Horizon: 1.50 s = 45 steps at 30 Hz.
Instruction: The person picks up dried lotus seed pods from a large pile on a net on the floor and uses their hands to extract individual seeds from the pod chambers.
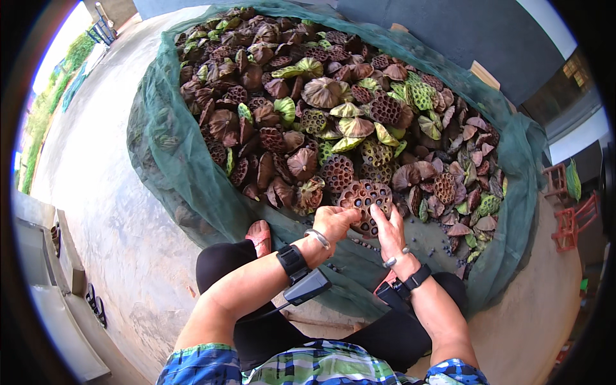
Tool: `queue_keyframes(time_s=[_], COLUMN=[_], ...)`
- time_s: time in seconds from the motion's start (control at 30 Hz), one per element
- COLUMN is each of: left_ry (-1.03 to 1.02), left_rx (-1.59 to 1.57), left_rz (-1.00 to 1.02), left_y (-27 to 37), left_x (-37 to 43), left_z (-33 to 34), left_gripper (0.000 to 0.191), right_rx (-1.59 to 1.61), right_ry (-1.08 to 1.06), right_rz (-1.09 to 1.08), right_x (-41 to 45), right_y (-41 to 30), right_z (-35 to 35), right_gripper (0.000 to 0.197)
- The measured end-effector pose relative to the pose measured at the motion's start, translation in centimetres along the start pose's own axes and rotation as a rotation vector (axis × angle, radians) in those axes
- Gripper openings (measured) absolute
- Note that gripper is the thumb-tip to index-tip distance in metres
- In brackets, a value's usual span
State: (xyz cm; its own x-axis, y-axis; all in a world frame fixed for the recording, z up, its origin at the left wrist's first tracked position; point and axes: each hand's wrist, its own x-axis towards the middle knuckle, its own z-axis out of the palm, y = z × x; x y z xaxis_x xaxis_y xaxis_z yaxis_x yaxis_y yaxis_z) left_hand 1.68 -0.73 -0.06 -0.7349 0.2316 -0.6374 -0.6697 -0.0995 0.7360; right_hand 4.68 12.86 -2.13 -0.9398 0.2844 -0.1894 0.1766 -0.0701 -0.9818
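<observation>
Both of my hands are on one large brown lotus seed pod [368, 197], its holed face turned up toward me. Dark seeds sit in many of its holes. My left hand [335, 225] grips the pod's left edge, with the thumb and fingertips over the face. On the right edge, my right hand [391, 230] holds it with the thumb lying on the face. Just beyond lies a heap of lotus seed pods [303, 163], mostly brown with some green. Loose dark lotus seeds [365, 244] are scattered on the netting below my hands.
Green mesh netting [168, 144] rings the heap and rises along its edges. Concrete floor [110, 231] extends to the left. Dark sandals [96, 305] lie near a step at lower left. Red chairs [565, 228] stand on the right, and a grey wall [452, 43] rises behind the heap.
</observation>
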Motion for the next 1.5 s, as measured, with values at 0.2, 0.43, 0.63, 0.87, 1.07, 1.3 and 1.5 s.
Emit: queue_keyframes(time_s=[0.2, 0.43, 0.63, 0.87, 1.07, 1.3, 1.5], left_ry=[0.052, -0.143, -0.308, -0.229, -0.222, -0.205, -0.212], left_rx=[-0.040, 0.008, -0.175, -0.160, -0.118, -0.142, -0.031], left_rz=[0.382, -0.008, -0.029, 0.094, 0.127, 0.185, 0.166], left_y=[3.0, 1.5, -0.2, 1.1, 3.8, 5.4, 3.2], left_x=[2.1, 1.1, 0.7, 0.9, 0.0, -0.7, 0.3], left_z=[-2.5, -0.6, -0.5, -0.8, -0.9, -2.4, -1.9], left_gripper=[0.043, 0.056, 0.020, 0.019, 0.020, 0.022, 0.022], right_rx=[0.172, 0.154, 0.044, 0.243, 0.489, 0.473, 0.220], right_ry=[0.110, 0.176, 0.099, 0.026, 0.103, -0.012, 0.127], right_rz=[0.239, 0.105, 0.026, 0.193, 0.253, 0.225, 0.075], right_x=[1.4, 2.1, 0.9, 0.4, -0.4, -0.4, -0.2], right_y=[0.6, 1.8, -0.4, -2.6, -3.2, -4.6, -2.1], right_z=[-0.8, -2.2, -0.9, -1.5, 0.1, 1.8, 0.6], right_gripper=[0.045, 0.059, 0.042, 0.046, 0.028, 0.026, 0.027])
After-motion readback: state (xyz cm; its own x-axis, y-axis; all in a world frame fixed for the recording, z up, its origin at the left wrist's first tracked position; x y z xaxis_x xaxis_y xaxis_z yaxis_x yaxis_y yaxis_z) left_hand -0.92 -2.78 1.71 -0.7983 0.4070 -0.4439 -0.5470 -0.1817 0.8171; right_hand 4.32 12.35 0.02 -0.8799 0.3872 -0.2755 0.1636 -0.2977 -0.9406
